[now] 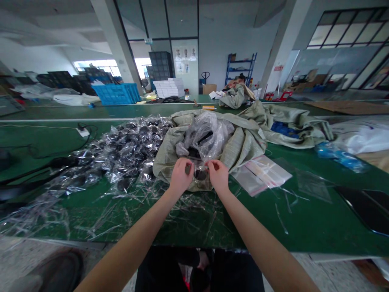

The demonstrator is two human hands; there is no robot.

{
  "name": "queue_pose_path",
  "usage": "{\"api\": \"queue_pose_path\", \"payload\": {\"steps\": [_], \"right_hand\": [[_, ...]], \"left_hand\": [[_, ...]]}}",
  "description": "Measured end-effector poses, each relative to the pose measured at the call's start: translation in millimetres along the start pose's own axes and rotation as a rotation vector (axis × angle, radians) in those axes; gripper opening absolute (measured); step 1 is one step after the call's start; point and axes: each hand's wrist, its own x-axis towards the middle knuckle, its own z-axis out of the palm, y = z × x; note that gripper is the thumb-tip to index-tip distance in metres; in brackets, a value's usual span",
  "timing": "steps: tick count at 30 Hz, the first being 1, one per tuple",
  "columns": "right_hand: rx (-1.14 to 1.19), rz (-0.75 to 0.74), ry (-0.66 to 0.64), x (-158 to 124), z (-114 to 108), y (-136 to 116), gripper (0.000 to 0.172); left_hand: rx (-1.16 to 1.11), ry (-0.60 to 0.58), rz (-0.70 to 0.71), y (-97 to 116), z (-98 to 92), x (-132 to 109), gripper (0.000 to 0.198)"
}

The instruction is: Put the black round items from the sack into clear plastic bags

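Both bare forearms reach out over the near edge of a green-topped workbench [194, 231], and the 2 hands work close together, almost touching. The left hand [181, 176] is curled, with its fingers [183, 166] bent over and pinching the top of a clear plastic bag [197, 167]. The right hand [218, 176] is also nearly closed, its fingertips [210, 164] gripping the bag's opposite edge. A dark round item [201, 175] sits inside the bag, just below and between the hands. How much of it either hand touches through the plastic, I cannot tell.

Torn strips of clear plastic [103, 215] litter the bench around and in front of the hands. Just right of the hands lie flat resealable bags [261, 174], and a black flat panel [364, 207] sits near the bench's right edge. To the left spreads a large heap of dark items in clear bags [121, 154]. Directly beyond the hands, an open woven sack [209, 138] holds more plastic, and a white power adapter [82, 131] lies farther left.

Farther off stand a blue plastic crate [117, 93], a stack of white boxes [168, 87] and a blue metal shelf [240, 69].
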Motion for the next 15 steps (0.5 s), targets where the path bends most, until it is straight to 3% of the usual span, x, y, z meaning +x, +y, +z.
{"api": "queue_pose_path", "payload": {"steps": [2,4,9,15], "right_hand": [[-0.060,-0.062,-0.041,-3.2,-0.1,-1.4,0.022],[-0.093,-0.113,-0.074,-5.9,-0.5,-2.4,0.022],[-0.132,-0.181,-0.107,-8.3,-3.8,-2.3,0.022],[-0.179,-0.222,-0.139,-8.3,-8.5,-3.0,0.023]], "left_hand": [[0.091,-0.078,0.266,11.4,-2.0,6.6,0.008],[0.167,-0.147,0.396,19.8,-1.2,13.3,0.013],[0.280,-0.226,0.482,24.1,4.6,24.3,0.018],[0.316,-0.243,0.532,22.7,6.8,28.9,0.017]]}}
